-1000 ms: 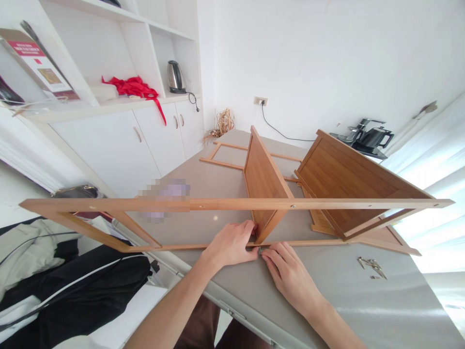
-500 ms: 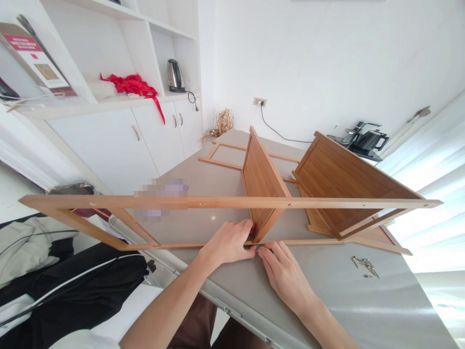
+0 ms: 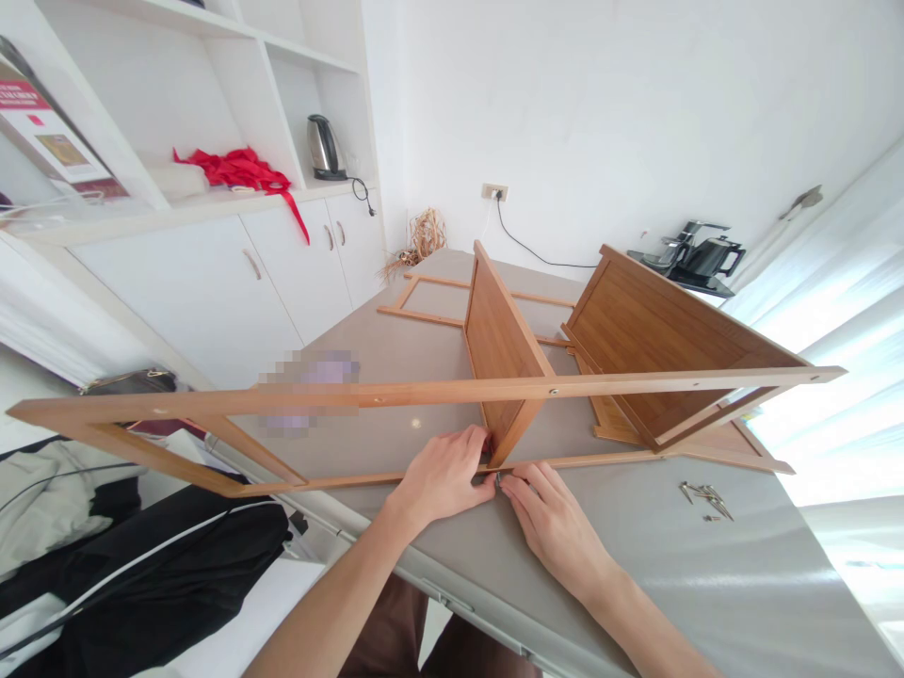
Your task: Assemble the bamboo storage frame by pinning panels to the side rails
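Note:
A wooden side frame [image 3: 452,389] stands on its long edge across the table. Its lower rail meets the bottom corner of an upright wooden shelf panel [image 3: 503,344]. My left hand [image 3: 439,476] is closed around this rail beside the joint, fingers behind and thumb in front. On the near side of the same joint, my right hand [image 3: 557,523] pinches a small metal screw [image 3: 498,479] against the rail. Fingertips partly hide the screw. Farther right, a larger wooden panel [image 3: 678,348] leans at the frame's other end.
Several loose screws [image 3: 708,497] lie on the grey table [image 3: 636,527] to the right. Another wooden frame [image 3: 424,315] lies flat behind the shelf. A black kettle [image 3: 713,259] stands at the back right. Dark clothing [image 3: 176,565] is piled at the left, below the tabletop.
My view has shifted slightly, and the frame's left end appears lower and nearer. Both hands stay at the same joint, with the screw still between my right fingertips.

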`<control>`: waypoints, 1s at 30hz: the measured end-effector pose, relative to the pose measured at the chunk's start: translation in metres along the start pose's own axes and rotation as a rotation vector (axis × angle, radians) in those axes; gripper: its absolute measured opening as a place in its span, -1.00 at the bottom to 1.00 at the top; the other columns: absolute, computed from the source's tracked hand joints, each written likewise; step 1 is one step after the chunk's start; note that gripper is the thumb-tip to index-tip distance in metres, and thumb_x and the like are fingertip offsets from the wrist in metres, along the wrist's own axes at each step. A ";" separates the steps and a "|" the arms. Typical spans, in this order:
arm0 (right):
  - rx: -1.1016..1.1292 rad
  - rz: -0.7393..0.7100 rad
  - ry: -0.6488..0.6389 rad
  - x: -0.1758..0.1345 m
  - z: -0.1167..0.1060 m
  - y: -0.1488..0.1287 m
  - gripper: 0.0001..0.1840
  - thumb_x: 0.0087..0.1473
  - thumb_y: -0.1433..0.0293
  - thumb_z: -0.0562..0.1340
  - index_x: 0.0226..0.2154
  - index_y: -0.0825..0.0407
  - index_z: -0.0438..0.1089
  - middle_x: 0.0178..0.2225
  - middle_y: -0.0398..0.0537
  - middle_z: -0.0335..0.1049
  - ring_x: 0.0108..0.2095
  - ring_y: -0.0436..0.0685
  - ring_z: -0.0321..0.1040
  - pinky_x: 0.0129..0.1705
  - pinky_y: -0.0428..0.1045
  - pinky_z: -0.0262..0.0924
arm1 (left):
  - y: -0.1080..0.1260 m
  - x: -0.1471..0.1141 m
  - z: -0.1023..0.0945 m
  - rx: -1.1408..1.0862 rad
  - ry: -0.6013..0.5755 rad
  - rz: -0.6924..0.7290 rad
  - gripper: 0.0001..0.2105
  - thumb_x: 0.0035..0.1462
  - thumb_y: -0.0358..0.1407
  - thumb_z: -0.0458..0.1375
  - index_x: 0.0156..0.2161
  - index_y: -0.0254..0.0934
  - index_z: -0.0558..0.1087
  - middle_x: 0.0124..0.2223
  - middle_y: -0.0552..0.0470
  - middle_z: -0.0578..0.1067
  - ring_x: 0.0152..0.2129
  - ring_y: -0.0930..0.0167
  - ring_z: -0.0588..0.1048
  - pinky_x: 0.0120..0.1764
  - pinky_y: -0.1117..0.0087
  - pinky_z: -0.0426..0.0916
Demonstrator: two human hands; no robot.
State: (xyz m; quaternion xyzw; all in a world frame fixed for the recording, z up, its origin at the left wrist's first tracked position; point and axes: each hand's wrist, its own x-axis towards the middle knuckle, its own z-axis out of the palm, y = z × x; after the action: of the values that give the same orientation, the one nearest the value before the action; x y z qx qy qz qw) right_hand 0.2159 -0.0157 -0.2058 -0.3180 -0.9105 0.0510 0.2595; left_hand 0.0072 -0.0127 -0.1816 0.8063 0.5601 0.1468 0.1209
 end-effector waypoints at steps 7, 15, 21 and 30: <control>-0.028 0.000 -0.006 0.002 -0.006 0.000 -0.77 0.33 0.53 0.04 -0.17 -0.01 0.38 -0.25 -0.01 0.38 -0.26 0.13 0.30 -0.19 0.07 0.29 | -0.001 -0.001 0.001 0.010 0.009 0.014 -0.70 0.17 -0.24 0.13 -0.01 -0.23 0.28 -0.10 -0.02 0.55 -0.18 0.19 0.57 -0.17 0.22 0.41; -0.039 -0.019 0.016 0.003 -0.005 -0.002 -0.78 0.33 0.54 0.05 -0.18 0.02 0.38 -0.26 -0.01 0.39 -0.26 0.13 0.30 -0.17 0.08 0.29 | -0.002 -0.001 0.001 -0.023 0.030 0.014 -0.69 0.18 -0.23 0.14 0.01 -0.23 0.29 -0.09 -0.02 0.55 -0.15 0.20 0.57 -0.12 0.22 0.42; -0.033 0.005 0.021 0.004 -0.005 -0.002 -0.77 0.33 0.53 0.05 -0.20 0.00 0.40 -0.26 -0.01 0.39 -0.26 0.13 0.32 -0.19 0.07 0.29 | -0.001 -0.001 -0.002 -0.043 0.001 0.006 -0.70 0.18 -0.24 0.13 0.01 -0.22 0.29 -0.06 -0.03 0.56 -0.12 0.19 0.57 -0.09 0.21 0.42; 0.037 0.053 0.025 0.002 -0.003 0.000 -0.80 0.33 0.51 0.08 -0.18 0.00 0.40 -0.24 -0.01 0.40 -0.24 0.13 0.30 -0.18 0.07 0.27 | -0.001 -0.002 0.000 -0.067 0.029 0.010 -0.69 0.18 -0.24 0.15 0.01 -0.21 0.29 -0.07 -0.03 0.56 -0.11 0.19 0.57 -0.09 0.22 0.42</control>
State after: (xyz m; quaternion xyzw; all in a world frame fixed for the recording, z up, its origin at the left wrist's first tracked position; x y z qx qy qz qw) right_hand 0.2156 -0.0148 -0.2020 -0.3377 -0.8973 0.0708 0.2751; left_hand 0.0056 -0.0137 -0.1824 0.8024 0.5524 0.1781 0.1390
